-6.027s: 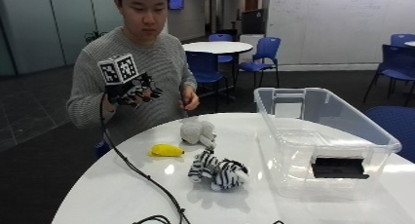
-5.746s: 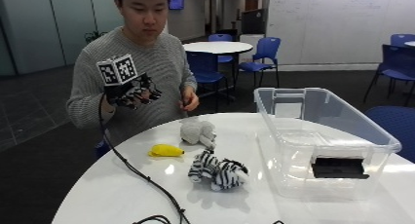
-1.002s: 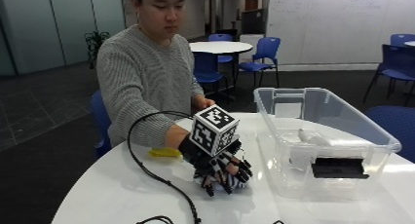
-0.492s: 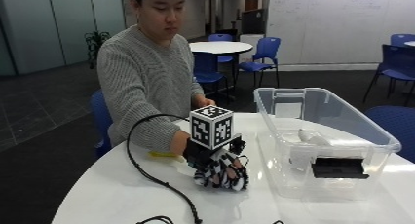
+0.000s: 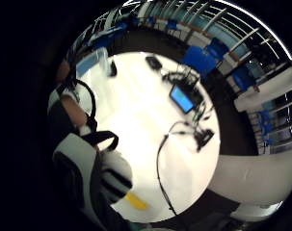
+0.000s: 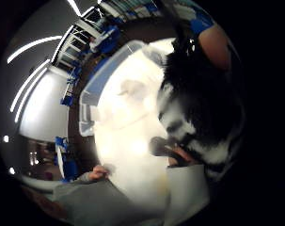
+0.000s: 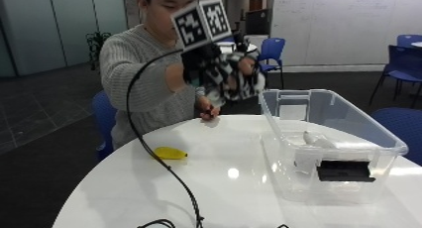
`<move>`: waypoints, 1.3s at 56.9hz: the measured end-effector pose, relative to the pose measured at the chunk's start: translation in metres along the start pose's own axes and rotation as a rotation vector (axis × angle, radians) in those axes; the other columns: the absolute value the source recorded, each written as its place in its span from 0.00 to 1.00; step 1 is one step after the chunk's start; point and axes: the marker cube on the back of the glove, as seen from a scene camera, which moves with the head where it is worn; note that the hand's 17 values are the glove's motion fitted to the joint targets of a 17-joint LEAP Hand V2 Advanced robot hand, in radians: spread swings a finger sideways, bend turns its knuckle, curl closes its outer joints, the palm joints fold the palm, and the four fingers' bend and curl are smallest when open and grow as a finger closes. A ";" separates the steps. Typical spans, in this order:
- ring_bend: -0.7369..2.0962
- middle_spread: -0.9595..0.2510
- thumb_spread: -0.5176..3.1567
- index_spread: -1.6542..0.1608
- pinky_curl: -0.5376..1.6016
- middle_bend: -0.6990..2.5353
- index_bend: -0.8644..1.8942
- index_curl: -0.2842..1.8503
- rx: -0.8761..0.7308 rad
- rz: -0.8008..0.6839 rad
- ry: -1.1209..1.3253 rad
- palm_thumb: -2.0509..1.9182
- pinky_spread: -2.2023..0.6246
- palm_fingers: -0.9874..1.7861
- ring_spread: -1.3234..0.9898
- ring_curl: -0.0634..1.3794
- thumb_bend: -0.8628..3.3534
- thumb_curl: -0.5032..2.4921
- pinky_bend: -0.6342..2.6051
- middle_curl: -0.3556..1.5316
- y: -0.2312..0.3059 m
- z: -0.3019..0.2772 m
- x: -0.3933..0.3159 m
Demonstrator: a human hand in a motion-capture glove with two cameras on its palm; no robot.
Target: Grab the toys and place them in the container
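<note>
Three toys are in view. One is a black-and-white striped zebra (image 7: 231, 77), held up in the air above the counter (image 7: 231, 188) by one gloved right hand (image 7: 208, 64). One is a pale grey plush toy (image 7: 316, 138) lying inside the container. One is a yellow banana (image 7: 170, 152) lying on the counter.

There is one clear plastic container (image 7: 330, 158), standing on the counter, with one black label (image 7: 344, 171) on its near wall.

There is one round white counter carrying these things. One bare hand (image 7: 208, 111) rests at its far edge.

Behind the person, three blue chairs (image 7: 270, 52) show.
</note>
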 end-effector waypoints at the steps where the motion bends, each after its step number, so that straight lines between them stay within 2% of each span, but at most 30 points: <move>1: 0.67 0.54 0.34 0.69 0.43 0.35 0.38 0.25 0.015 0.003 0.001 0.68 0.62 0.69 0.41 0.38 0.22 0.43 0.54 0.43 -0.005 -0.011 -0.001; 5: 0.67 0.53 0.33 0.68 0.43 0.35 0.38 0.25 0.040 0.018 0.003 0.68 0.62 0.69 0.40 0.38 0.22 0.44 0.54 0.44 -0.021 -0.032 -0.009; 12: 0.67 0.52 0.31 0.68 0.44 0.34 0.37 0.25 -0.004 0.027 -0.059 0.68 0.62 0.69 0.40 0.39 0.21 0.46 0.53 0.46 -0.040 -0.026 -0.031; 21: 0.67 0.51 0.30 0.67 0.45 0.33 0.37 0.25 -0.135 -0.150 -0.193 0.69 0.62 0.69 0.40 0.39 0.21 0.47 0.53 0.47 -0.059 0.017 -0.134; 32: 0.67 0.51 0.29 0.67 0.46 0.31 0.36 0.25 -0.165 -0.282 -0.035 0.69 0.62 0.68 0.40 0.40 0.20 0.49 0.53 0.50 -0.070 0.069 -0.245; 37: 0.67 0.50 0.29 0.67 0.46 0.31 0.36 0.24 -0.187 -0.378 -0.028 0.69 0.62 0.68 0.40 0.40 0.20 0.50 0.53 0.51 -0.068 0.080 -0.265; 50: 0.67 0.49 0.29 0.67 0.46 0.30 0.36 0.23 -0.269 -0.404 0.012 0.68 0.62 0.67 0.40 0.41 0.20 0.51 0.54 0.53 -0.066 0.101 -0.276; 55: 0.68 0.52 0.33 0.68 0.48 0.26 0.32 0.20 -0.381 -0.358 0.117 0.63 0.62 0.60 0.41 0.42 0.19 0.50 0.58 0.52 -0.064 0.110 -0.267; 57: 0.67 0.54 0.37 0.68 0.48 0.24 0.31 0.19 -0.411 -0.351 0.162 0.61 0.62 0.54 0.42 0.41 0.19 0.48 0.60 0.50 -0.063 0.114 -0.262; 59: 0.64 0.57 0.39 0.69 0.50 0.22 0.32 0.19 -0.428 -0.373 0.164 0.56 0.64 0.41 0.43 0.41 0.17 0.45 0.62 0.48 -0.060 0.115 -0.260; 62: 0.61 0.60 0.41 0.70 0.50 0.24 0.35 0.20 -0.432 -0.405 0.093 0.53 0.67 0.33 0.45 0.39 0.18 0.42 0.63 0.46 -0.055 0.114 -0.265; 68: 0.56 0.64 0.43 0.71 0.47 0.25 0.36 0.20 -0.427 -0.469 0.048 0.51 0.70 0.31 0.48 0.33 0.19 0.38 0.64 0.42 -0.049 0.111 -0.258; 74: 0.56 0.66 0.45 0.72 0.47 0.25 0.35 0.20 -0.410 -0.419 0.005 0.50 0.73 0.31 0.50 0.31 0.19 0.35 0.64 0.40 -0.041 0.104 -0.256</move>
